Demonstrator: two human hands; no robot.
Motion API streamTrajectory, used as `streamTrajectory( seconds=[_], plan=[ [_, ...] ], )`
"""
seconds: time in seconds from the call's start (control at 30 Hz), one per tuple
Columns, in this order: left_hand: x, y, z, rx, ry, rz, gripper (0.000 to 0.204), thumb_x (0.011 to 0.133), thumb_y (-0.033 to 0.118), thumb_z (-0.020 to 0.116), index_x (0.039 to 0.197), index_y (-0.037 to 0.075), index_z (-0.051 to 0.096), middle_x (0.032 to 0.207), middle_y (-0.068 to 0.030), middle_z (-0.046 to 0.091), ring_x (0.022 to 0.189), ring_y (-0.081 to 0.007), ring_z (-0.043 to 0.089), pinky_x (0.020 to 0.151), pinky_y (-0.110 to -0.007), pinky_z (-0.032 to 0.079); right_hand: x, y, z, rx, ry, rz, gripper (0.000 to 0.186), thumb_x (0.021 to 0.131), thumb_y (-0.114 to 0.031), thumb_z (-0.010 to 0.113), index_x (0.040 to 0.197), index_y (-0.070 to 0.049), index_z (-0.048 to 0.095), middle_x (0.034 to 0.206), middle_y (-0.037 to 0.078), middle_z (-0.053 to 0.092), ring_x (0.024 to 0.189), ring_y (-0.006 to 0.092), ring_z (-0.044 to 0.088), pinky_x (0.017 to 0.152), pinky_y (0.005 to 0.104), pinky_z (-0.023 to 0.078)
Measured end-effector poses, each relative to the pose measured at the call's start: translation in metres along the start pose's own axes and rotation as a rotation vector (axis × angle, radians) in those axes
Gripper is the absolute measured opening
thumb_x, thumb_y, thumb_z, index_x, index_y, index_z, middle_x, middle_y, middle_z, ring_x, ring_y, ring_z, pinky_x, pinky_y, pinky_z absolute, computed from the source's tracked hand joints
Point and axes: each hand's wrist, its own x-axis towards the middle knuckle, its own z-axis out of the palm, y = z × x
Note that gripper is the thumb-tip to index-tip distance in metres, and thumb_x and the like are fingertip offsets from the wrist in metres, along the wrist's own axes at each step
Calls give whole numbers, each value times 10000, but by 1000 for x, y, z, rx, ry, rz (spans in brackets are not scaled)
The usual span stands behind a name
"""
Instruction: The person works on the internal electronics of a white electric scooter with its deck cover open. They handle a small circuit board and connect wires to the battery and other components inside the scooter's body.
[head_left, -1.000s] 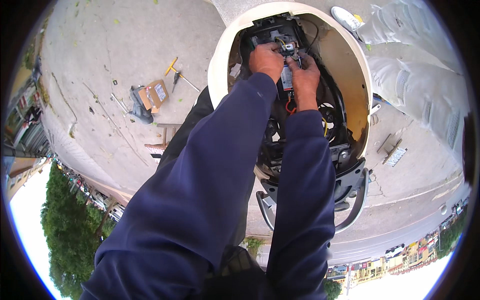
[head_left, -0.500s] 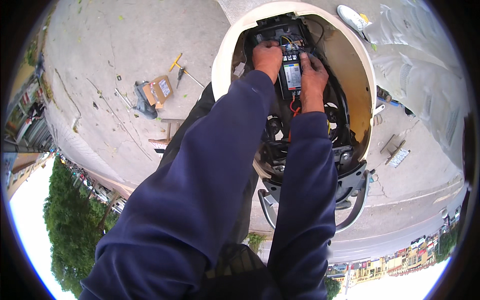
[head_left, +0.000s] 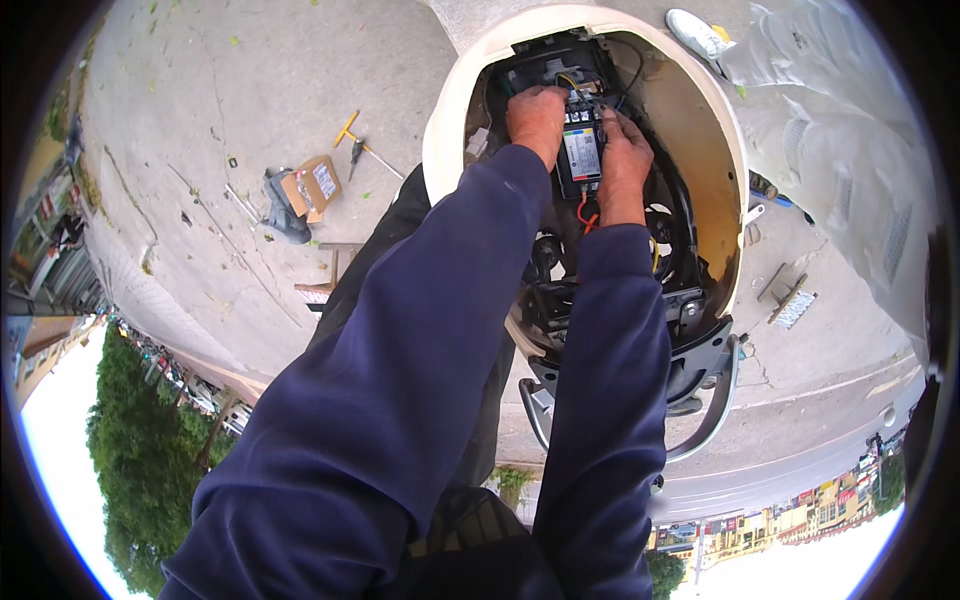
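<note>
A scooter's open, cream oval body shell [head_left: 725, 130] surrounds black parts and wiring. Inside sits a black electronic box with a pale label [head_left: 581, 155], a red wire [head_left: 585, 210] at its lower end. My left hand [head_left: 536, 125] is closed at the upper left of that box, by the small connectors and wires; what its fingertips hold is hidden. Along the box's upper right side, my right hand [head_left: 625, 160] has curled fingers gripping its edge, thumb near the terminals. Below them is a black and silver rear grab rail [head_left: 713, 420].
On the pavement at left lie a yellow T-handle tool [head_left: 346, 125], an open cardboard box [head_left: 310, 190] and grey cloth [head_left: 283, 220]. A person's white shoe [head_left: 690, 30] and pale clothing [head_left: 830, 190] are at upper right. A small metal object [head_left: 790, 305] lies right of the shell.
Since a second ago my right hand has shifted right along the box, uncovering more of its label and terminals. My left hand stays at the upper left, with little change over the last half second.
</note>
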Motion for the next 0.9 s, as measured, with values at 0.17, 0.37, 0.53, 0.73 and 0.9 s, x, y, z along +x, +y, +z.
streamTrajectory(
  seconds=[0.17, 0.37, 0.53, 0.73, 0.9],
  plan=[
    [5, -2, -7, 598, -98, 396, 219, 800, 160, 611, 947, 11, 678, 932, -95, 663, 806, -190, 611, 672, -328, 486, 1, 4, -4, -68, -49, -49, 243, 818, -104, 692, 1019, 32, 677, 950, 95, 678, 833, 137, 605, 765, 263, 472],
    [3, 4, 5, 104, -135, -37, 264, 807, 168, 626, 997, -12, 656, 951, -107, 662, 813, -193, 605, 704, -328, 458, -3, 4, -9, -67, -44, -19, 280, 801, -103, 701, 1048, 27, 673, 984, 111, 675, 869, 152, 608, 792, 269, 469],
    [23, -14, -7, 52, -218, 184, 264, 801, 151, 638, 990, -33, 649, 966, -132, 656, 818, -211, 603, 716, -347, 458, -2, 6, 2, -104, -93, -49, 281, 802, -94, 692, 1056, 24, 671, 1005, 119, 671, 884, 161, 609, 803, 273, 465],
    [-7, 15, 5, -71, -187, -110, 258, 791, 137, 642, 946, -69, 640, 923, -149, 649, 792, -226, 604, 701, -342, 462, -4, 2, -7, -90, -67, -32, 301, 804, -79, 680, 1085, 26, 656, 1019, 126, 669, 894, 166, 609, 811, 277, 463],
    [-15, 23, 5, 13, -150, -105, 248, 781, 131, 648, 922, -72, 638, 874, -133, 637, 747, -222, 587, 669, -343, 452, 1, 7, -8, -74, -33, -36, 282, 804, -45, 662, 1076, 30, 654, 1011, 122, 668, 889, 165, 613, 807, 279, 467]
  ],
)
